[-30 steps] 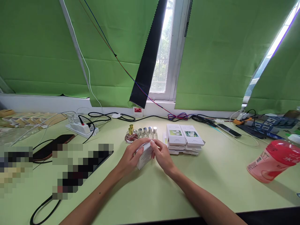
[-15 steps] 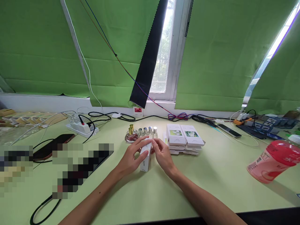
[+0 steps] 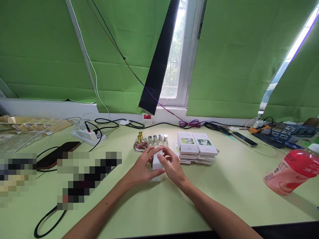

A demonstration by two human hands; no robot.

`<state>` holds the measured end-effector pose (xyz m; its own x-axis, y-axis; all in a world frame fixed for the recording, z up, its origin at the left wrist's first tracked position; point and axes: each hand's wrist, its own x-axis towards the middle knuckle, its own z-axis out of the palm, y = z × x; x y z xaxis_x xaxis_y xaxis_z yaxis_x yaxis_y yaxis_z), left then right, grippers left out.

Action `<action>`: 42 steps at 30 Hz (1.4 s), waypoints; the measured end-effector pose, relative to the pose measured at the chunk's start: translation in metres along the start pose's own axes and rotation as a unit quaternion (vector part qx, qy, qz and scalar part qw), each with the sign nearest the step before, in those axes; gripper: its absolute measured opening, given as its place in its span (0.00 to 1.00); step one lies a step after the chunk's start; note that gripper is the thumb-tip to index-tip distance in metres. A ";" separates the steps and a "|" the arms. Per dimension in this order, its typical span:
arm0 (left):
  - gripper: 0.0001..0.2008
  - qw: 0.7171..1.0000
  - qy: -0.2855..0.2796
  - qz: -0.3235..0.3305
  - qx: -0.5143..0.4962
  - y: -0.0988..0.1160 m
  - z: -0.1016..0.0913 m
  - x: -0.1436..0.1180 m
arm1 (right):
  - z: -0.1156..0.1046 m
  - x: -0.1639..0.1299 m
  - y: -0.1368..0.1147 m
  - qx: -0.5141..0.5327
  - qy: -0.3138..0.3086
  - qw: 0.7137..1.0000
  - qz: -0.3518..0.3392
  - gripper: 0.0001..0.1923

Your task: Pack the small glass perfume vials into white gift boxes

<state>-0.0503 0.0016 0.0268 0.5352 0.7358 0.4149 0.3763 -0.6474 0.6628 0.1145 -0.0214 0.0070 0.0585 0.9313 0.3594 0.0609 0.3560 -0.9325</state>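
On the green table [image 3: 159,205], both hands' grip clasps a white box [image 3: 157,163], print illegible.

White carton [image 3: 157,163], pale green table [image 3: 234,186], green curtains [image 3: 224,56] — red-capped pink bottle [image 3: 290,172].

The box [image 3: 157,165], tilted sideways between both hands a second earlier, was turned upright and set on the tabletop [image 3: 224,189], fingers [image 3: 159,171] closing around it.

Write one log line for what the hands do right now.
left hand: holds box | right hand: holds box | box: upright on table | behind: bottles, box stack
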 end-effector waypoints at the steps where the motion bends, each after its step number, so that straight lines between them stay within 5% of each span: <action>1: 0.35 1.000 0.001 0.001 -0.003 0.000 0.000 0.000 | 0.000 -0.001 0.000 -0.010 -0.001 1.000 0.002 0.27; 10: 0.40 1.000 0.018 0.019 0.011 -0.008 0.004 0.002 | 0.003 -0.006 0.002 -0.124 0.004 0.992 -0.030 0.41; 20: 0.43 1.000 -0.010 -0.007 -0.018 -0.008 0.006 0.001 | -0.001 -0.005 -0.006 -0.122 0.014 0.988 -0.090 0.27; 28: 0.43 0.999 0.001 -0.034 0.017 -0.018 0.009 0.001 | -0.001 -0.002 -0.012 -0.092 0.035 0.992 -0.073 0.18; 42: 0.29 0.995 0.051 -0.038 0.072 -0.013 0.004 0.005 | 0.000 0.000 -0.004 -0.093 0.033 0.994 -0.054 0.19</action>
<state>-0.0496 0.0129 0.0177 0.4235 0.7955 0.4334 0.5207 -0.6052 0.6021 0.1141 -0.0231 0.0110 0.1062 0.8789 0.4651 0.2536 0.4283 -0.8673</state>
